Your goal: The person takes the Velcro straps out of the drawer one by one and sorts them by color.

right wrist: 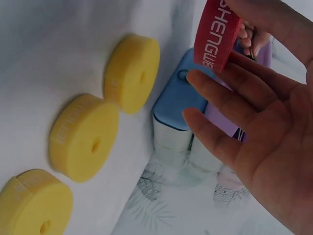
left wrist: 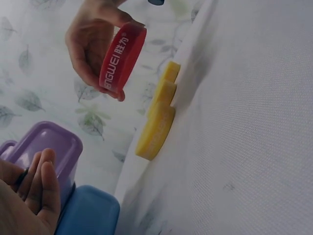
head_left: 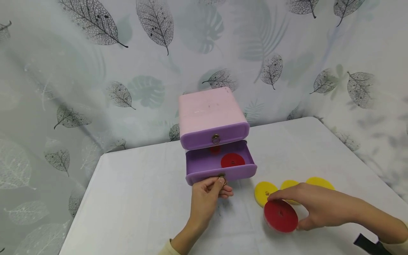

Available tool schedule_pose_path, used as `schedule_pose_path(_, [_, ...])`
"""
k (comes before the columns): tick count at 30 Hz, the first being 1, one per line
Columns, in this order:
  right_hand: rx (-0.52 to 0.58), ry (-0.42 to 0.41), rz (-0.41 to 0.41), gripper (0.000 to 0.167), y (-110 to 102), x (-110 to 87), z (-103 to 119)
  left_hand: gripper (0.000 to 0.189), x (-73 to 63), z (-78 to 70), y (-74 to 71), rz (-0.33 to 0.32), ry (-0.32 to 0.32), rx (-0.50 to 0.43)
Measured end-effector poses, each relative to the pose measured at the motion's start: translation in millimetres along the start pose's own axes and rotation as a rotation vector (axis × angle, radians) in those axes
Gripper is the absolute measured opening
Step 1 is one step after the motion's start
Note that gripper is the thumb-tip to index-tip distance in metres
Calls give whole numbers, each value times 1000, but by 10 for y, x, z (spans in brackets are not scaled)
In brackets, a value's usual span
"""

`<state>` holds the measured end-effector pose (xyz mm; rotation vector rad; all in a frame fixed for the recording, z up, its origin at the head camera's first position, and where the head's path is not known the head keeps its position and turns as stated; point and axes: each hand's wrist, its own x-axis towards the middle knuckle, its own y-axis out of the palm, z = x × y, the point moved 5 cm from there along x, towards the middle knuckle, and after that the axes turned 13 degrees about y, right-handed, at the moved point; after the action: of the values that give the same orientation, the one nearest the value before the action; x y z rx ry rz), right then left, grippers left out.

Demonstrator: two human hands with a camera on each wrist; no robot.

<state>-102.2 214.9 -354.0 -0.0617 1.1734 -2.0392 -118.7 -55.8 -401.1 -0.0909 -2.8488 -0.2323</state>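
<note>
With thumb and fingers, my left hand (head_left: 204, 200) pinches the ring pull (head_left: 224, 181) of a purple drawer (head_left: 204, 175), which stands pulled out of a small chest (head_left: 210, 109). Inside it lie a red roll (head_left: 232, 160) and another red piece (head_left: 215, 150) farther back. My right hand (head_left: 322, 203) grips a red tape roll (head_left: 281, 216) by its edge, tilted and held above the table; white lettering runs along its side in the left wrist view. Near that hand, several yellow tape rolls (right wrist: 85, 139) lie flat in a row on the table.
Above the pulled-out drawer is a purple top drawer (head_left: 197, 138), pushed in under the pink top. A blue drawer (right wrist: 181, 98) sits lowest in the chest. White cloth covers the table (head_left: 134, 198), and a leaf-patterned curtain (head_left: 191, 60) hangs behind.
</note>
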Motion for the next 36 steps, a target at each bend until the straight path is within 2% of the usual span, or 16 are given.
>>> schedule_pose_path(8, [-9, 29, 15, 71, 106, 33, -75, 23, -4, 17, -4, -2, -4, -3])
schedule_pose_path(27, [-47, -71, -18, 67, 306, 95, -208, 22, -2, 26, -3, -2, -4, -11])
schedule_pose_path(36, [-36, -31, 20, 70, 363, 134, -286, 23, 1, 33, -4, -5, -12, 4])
